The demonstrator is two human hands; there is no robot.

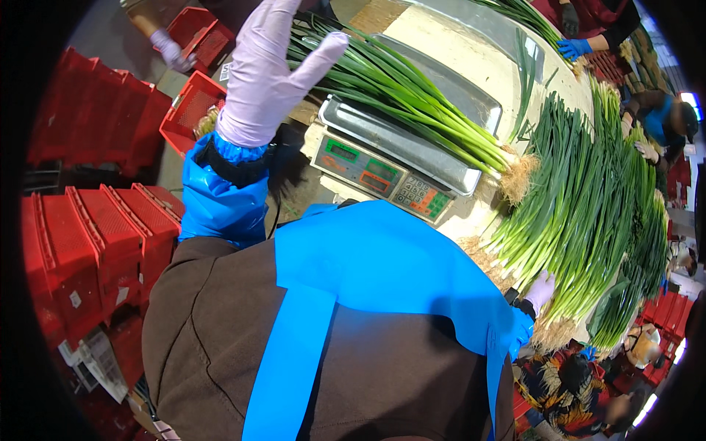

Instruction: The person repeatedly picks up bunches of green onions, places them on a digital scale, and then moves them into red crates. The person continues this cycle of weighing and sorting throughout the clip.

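Note:
My left hand (265, 77), in a lilac glove and blue sleeve cover, is raised near the leaf ends of a bunch of green onions (436, 110). Its thumb stands apart from the fingers and it holds nothing. The bunch lies across the metal pan (353, 118) of a digital scale (353, 162), its roots hanging over the right end. To the right, my right hand (540, 292), gloved alike, rests against the stalks near the root end of a large pile of green onions (573, 182). Whether its fingers grip any stalks is hard to see.
Stacked red plastic crates (105, 231) stand on the left. Another red crate (185, 110) holds some stalks beside my left forearm. A co-worker's gloved hand (174, 52) is at top left, a blue-gloved hand (575, 48) across the table. More people work at right.

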